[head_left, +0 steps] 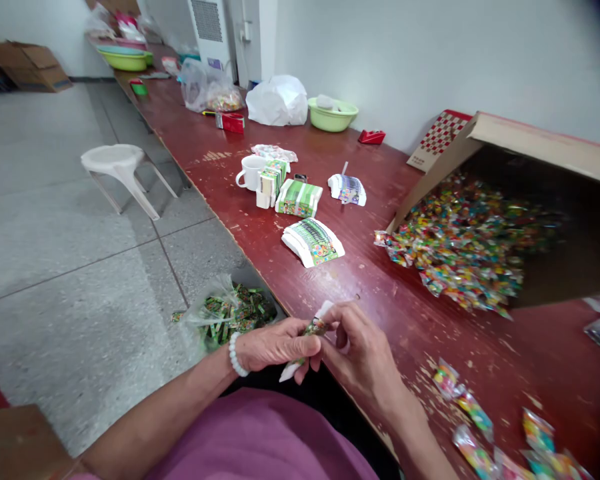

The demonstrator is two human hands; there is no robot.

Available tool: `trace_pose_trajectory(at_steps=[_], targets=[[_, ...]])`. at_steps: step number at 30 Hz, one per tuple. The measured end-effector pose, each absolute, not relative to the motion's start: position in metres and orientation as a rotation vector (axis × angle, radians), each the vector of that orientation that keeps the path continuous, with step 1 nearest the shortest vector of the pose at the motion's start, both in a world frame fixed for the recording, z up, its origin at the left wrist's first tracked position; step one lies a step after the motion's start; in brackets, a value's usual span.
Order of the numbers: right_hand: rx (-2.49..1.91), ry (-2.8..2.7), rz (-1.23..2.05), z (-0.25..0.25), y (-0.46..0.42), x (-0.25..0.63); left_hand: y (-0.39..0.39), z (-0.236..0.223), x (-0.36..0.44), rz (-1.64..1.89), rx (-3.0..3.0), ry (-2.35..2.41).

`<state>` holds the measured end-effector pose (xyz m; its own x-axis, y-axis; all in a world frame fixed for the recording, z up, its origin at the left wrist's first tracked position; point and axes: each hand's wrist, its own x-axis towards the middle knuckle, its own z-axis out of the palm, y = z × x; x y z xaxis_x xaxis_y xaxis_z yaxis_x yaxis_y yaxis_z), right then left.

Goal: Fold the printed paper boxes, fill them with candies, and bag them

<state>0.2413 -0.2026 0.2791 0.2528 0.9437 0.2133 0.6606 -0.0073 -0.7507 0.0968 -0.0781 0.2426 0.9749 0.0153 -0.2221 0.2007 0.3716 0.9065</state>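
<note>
My left hand [275,347] and my right hand [363,350] meet at the near edge of the red table [230,180]. Together they pinch a small white paper packet [313,328] with a colourful sweet wrapper showing at its top. The left hand, with a white bead bracelet on the wrist, wraps around the packet's lower part. The right hand's fingers are curled on its upper end. A tipped cardboard box [540,173] spills a heap of colourful wrapped sweets [460,247] to the right.
Stacks of flat green-and-white packets [313,241] and a white mug [250,172] lie ahead. Loose sweets [485,427] are scattered near right. A bag of green packets [230,310] sits below the table edge. A white stool [120,167] stands on the floor; bowls and bags stand farther back.
</note>
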Motion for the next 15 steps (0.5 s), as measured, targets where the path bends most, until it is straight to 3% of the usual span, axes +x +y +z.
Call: trace_pose_trajectory(at_steps=[12, 15], targets=[[-1.549, -1.406, 1.146, 0.281, -0.206, 0.255, -0.081, 0.251, 0.098, -0.297, 1.194, 0.298], [-1.476, -1.271, 1.157, 0.273, -0.206, 0.251, -0.085, 0.252, 0.098, -0.271, 1.162, 0.393]])
